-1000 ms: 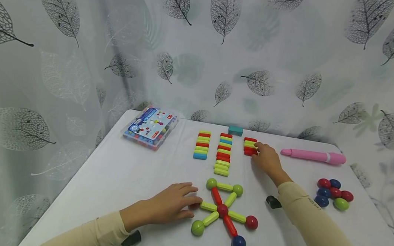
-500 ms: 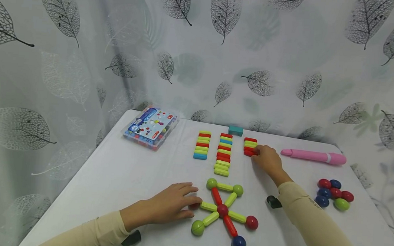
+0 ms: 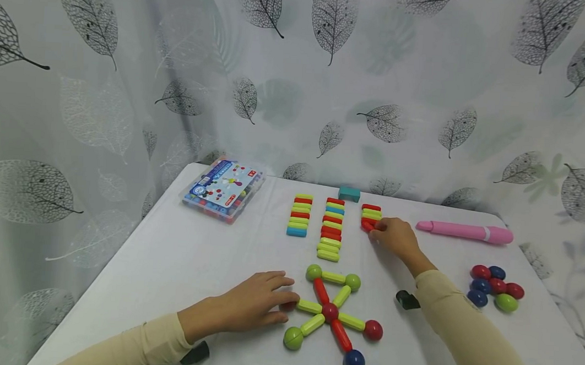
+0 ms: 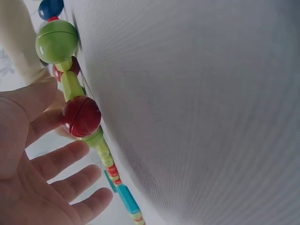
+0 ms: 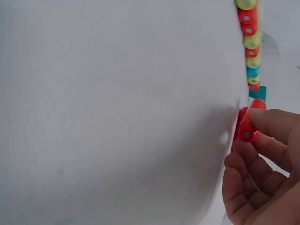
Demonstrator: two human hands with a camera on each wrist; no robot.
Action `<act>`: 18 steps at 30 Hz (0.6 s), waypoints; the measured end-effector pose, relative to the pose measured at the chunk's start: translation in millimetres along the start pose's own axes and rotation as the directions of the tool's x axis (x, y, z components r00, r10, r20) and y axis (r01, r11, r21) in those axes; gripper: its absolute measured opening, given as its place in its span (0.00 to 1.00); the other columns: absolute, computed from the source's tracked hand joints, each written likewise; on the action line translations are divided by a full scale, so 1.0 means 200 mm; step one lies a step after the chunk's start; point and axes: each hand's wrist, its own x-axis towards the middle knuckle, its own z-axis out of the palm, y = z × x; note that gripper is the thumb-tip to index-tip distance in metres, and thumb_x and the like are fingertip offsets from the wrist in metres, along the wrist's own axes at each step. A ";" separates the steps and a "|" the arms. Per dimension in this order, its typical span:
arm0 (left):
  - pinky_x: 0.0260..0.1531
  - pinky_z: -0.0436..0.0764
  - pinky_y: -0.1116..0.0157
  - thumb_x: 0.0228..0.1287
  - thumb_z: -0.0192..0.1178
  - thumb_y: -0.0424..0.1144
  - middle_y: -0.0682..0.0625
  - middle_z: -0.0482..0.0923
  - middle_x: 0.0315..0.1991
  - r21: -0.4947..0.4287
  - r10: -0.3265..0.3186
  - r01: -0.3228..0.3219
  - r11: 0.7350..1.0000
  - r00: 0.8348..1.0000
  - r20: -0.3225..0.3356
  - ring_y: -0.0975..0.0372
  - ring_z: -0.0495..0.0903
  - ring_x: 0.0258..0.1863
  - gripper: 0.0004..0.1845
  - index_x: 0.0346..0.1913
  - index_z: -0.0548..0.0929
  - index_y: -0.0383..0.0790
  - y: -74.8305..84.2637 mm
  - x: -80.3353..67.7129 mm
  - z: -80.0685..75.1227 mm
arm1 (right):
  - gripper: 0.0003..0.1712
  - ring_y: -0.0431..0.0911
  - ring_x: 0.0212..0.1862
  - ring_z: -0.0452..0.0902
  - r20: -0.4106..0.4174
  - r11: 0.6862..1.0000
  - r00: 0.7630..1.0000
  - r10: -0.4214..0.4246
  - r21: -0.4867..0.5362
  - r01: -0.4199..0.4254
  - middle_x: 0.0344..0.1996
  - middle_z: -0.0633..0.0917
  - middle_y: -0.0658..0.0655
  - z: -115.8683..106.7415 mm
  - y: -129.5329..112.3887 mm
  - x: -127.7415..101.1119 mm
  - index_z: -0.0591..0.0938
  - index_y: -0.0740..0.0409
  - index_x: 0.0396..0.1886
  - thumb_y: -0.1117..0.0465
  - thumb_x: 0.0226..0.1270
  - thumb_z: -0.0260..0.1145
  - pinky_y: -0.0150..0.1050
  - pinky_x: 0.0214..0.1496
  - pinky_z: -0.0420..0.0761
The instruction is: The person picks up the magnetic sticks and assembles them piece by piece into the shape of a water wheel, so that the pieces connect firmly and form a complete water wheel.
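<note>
In the head view, a star of magnetic rods and balls lies on the white table, with a red hub ball (image 3: 330,312) and several red and yellow-green arms. My left hand (image 3: 251,303) rests at its left side, fingers relaxed; the index fingertip is at the red end ball (image 4: 82,116), seen clearly in the left wrist view. Farther back, my right hand (image 3: 396,236) pinches a red rod (image 5: 251,121) between thumb and finger. That rod sits tilted at the near end of the short right-hand column of rods (image 3: 371,211).
Two longer rod columns, a left one (image 3: 299,215) and a middle one (image 3: 331,228), lie beside it. Behind stand a teal block (image 3: 349,194) and a clear parts box (image 3: 224,189). Loose balls (image 3: 498,287) and a pink wand-like object (image 3: 463,231) are at right.
My right hand has drawn slightly toward me, and the red rod at the column's near end has turned askew in its pinch. The left hand and the star have stayed put.
</note>
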 end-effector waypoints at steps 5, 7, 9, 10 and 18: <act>0.69 0.72 0.51 0.72 0.64 0.51 0.50 0.74 0.69 0.002 -0.002 0.002 1.000 1.000 0.006 0.53 0.69 0.72 0.23 0.67 0.78 0.56 0.00 0.00 0.00 | 0.29 0.54 0.52 0.74 0.103 0.937 0.989 0.105 0.323 -0.133 0.51 0.82 0.63 -0.05 0.01 -0.05 0.79 0.65 0.63 0.47 0.73 0.64 0.42 0.50 0.82; 0.69 0.72 0.51 0.72 0.64 0.51 0.50 0.74 0.69 0.001 -0.007 0.007 1.000 1.000 0.012 0.54 0.69 0.72 0.23 0.67 0.78 0.56 0.00 0.00 0.00 | 0.31 0.51 0.48 0.77 0.141 0.894 0.982 0.128 0.412 -0.176 0.47 0.84 0.60 -0.06 0.00 -0.08 0.78 0.64 0.63 0.46 0.72 0.65 0.36 0.46 0.82; 0.70 0.71 0.51 0.71 0.64 0.51 0.50 0.74 0.69 -0.003 -0.010 0.010 1.000 1.000 0.015 0.54 0.68 0.72 0.23 0.67 0.78 0.56 0.00 0.00 0.00 | 0.32 0.49 0.45 0.79 0.177 0.860 0.975 0.132 0.468 -0.202 0.44 0.86 0.57 -0.07 -0.01 -0.13 0.79 0.65 0.63 0.45 0.71 0.67 0.33 0.43 0.82; 0.70 0.71 0.51 0.71 0.64 0.51 0.50 0.74 0.69 -0.001 -0.010 0.010 1.000 1.000 0.015 0.54 0.68 0.72 0.23 0.67 0.78 0.56 0.00 0.00 0.00 | 0.32 0.49 0.44 0.80 0.193 0.847 0.973 0.129 0.488 -0.209 0.44 0.86 0.57 -0.07 -0.02 -0.15 0.79 0.65 0.63 0.45 0.71 0.67 0.33 0.42 0.83; 0.69 0.71 0.51 0.72 0.64 0.51 0.50 0.74 0.69 -0.005 -0.002 0.002 1.000 1.000 0.009 0.53 0.69 0.72 0.22 0.66 0.78 0.55 0.00 0.01 0.00 | 0.26 0.48 0.39 0.81 0.262 0.826 0.960 0.098 0.516 -0.225 0.40 0.89 0.57 -0.03 -0.07 -0.44 0.83 0.64 0.57 0.48 0.69 0.69 0.36 0.41 0.81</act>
